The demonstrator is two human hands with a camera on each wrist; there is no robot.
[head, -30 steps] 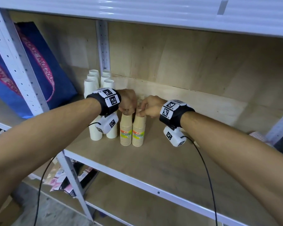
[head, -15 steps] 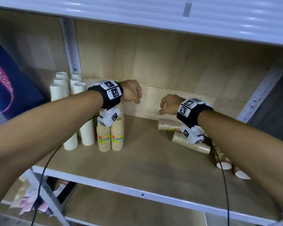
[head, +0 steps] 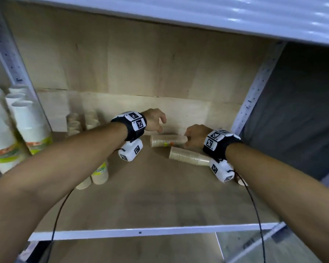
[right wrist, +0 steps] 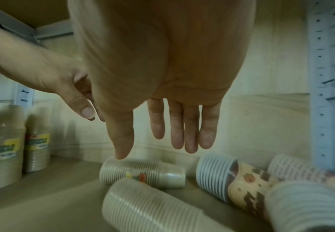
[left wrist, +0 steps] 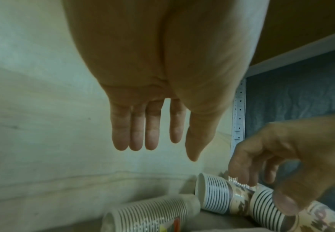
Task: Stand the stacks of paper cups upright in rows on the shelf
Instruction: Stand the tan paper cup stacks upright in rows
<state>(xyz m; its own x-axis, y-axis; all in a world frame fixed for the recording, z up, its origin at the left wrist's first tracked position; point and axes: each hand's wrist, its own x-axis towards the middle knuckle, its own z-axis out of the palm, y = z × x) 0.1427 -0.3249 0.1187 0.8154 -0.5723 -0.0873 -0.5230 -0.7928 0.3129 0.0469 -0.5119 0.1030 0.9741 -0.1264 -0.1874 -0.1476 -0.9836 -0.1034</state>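
Observation:
Two kraft cup stacks lie on their sides on the wooden shelf: one near the back wall, one in front of it. My left hand hovers over the mouth end of the back stack with fingers straight and holding nothing. Just above that stack's base end, my right hand is also empty, fingers hanging loose. Upright kraft stacks stand at the left, partly hidden by my left forearm.
Tall white cup stacks stand upright at the far left. Patterned cup stacks lie by the right shelf post. The upper shelf hangs low overhead. A white rail edges the shelf front.
Both hands let go of the tops of the two upright kraft stacks and moved right, over the lying stacks. The head view swung right with them.

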